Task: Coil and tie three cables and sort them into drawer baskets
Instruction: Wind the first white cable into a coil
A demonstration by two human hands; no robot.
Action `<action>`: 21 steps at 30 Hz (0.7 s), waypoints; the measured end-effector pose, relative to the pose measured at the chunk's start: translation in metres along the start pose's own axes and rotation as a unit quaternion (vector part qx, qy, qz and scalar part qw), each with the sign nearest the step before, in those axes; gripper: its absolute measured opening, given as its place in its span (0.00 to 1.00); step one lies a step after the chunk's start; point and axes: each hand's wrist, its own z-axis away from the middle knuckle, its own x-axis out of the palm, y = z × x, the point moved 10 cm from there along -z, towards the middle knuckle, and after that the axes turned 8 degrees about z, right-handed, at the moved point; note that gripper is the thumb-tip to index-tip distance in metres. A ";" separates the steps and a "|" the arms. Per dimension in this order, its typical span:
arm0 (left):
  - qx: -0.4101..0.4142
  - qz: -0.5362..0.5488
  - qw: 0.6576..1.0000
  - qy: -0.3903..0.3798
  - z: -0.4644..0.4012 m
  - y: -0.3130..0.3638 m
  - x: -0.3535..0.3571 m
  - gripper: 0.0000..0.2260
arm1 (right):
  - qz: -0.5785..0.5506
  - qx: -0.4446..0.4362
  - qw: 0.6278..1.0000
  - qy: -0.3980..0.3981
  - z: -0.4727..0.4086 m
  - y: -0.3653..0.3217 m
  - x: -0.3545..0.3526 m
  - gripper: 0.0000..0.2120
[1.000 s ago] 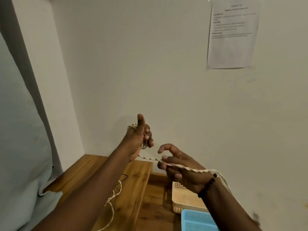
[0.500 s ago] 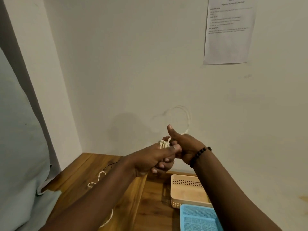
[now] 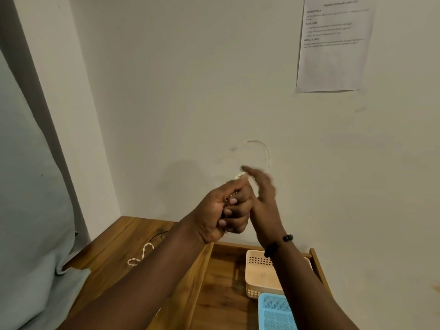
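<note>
A twisted white cable (image 3: 240, 176) is gripped in the curled left hand (image 3: 220, 215), while the blurred right hand (image 3: 262, 194) is held with fingers extended above perforated plastic baskets (image 3: 260, 276).

Your two hands are bunched together in mid-air in front of the white wall (image 3: 190, 91), which closes off any reach forward. Below them the open wooden drawer (image 3: 221, 282) has bare floor along its left half; the beige basket (image 3: 262, 279) fills its far right corner and the blue basket (image 3: 273, 313) sits just in front, touching it. Your right forearm crosses above both baskets. On the wooden tabletop (image 3: 107, 253) to the left, a loose end of white cable (image 3: 140, 256) and a thin black cable (image 3: 159, 235) lie in the way.
</note>
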 end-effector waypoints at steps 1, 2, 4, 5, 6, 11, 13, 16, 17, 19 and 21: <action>0.010 0.003 1.000 -0.012 -0.002 0.003 0.004 0.22 | -0.023 0.056 0.996 -0.067 0.002 0.017 0.021 0.11; 0.020 -0.003 1.000 -0.013 -0.004 0.006 0.004 0.23 | -0.032 0.099 0.990 -0.100 0.004 0.036 0.036 0.09; 0.048 -0.024 0.999 0.008 -0.003 0.015 -0.002 0.23 | 0.034 0.083 0.990 -0.106 0.010 0.036 0.038 0.13; 0.067 -0.027 0.997 0.024 -0.001 0.022 -0.006 0.24 | 0.040 0.076 0.989 -0.119 0.017 0.027 0.036 0.14; 0.091 -0.026 0.995 0.043 0.000 0.030 -0.011 0.24 | 0.019 0.072 0.986 -0.146 0.025 0.016 0.040 0.16; 0.208 -0.218 0.925 0.232 0.008 0.079 -0.053 0.24 | -0.047 0.109 0.936 -0.331 0.069 -0.001 0.073 0.23; 0.216 -0.345 0.859 0.311 0.020 0.086 -0.070 0.26 | 0.050 0.072 0.926 -0.368 0.071 -0.006 0.080 0.16; 0.190 -0.466 0.785 0.362 0.031 0.076 -0.086 0.30 | 0.340 -0.063 0.874 -0.342 0.055 -0.024 0.074 0.09; 0.180 -0.504 0.759 0.372 0.034 0.072 -0.087 0.31 | 0.417 -0.089 0.846 -0.322 0.048 -0.029 0.069 0.09; 0.154 -0.556 0.728 0.370 0.036 0.064 -0.084 0.31 | 0.485 -0.112 0.818 -0.288 0.032 -0.038 0.056 0.11; 0.108 -0.562 0.742 0.348 0.034 0.049 -0.083 0.28 | 0.530 -0.139 0.792 -0.270 0.020 -0.052 0.046 0.11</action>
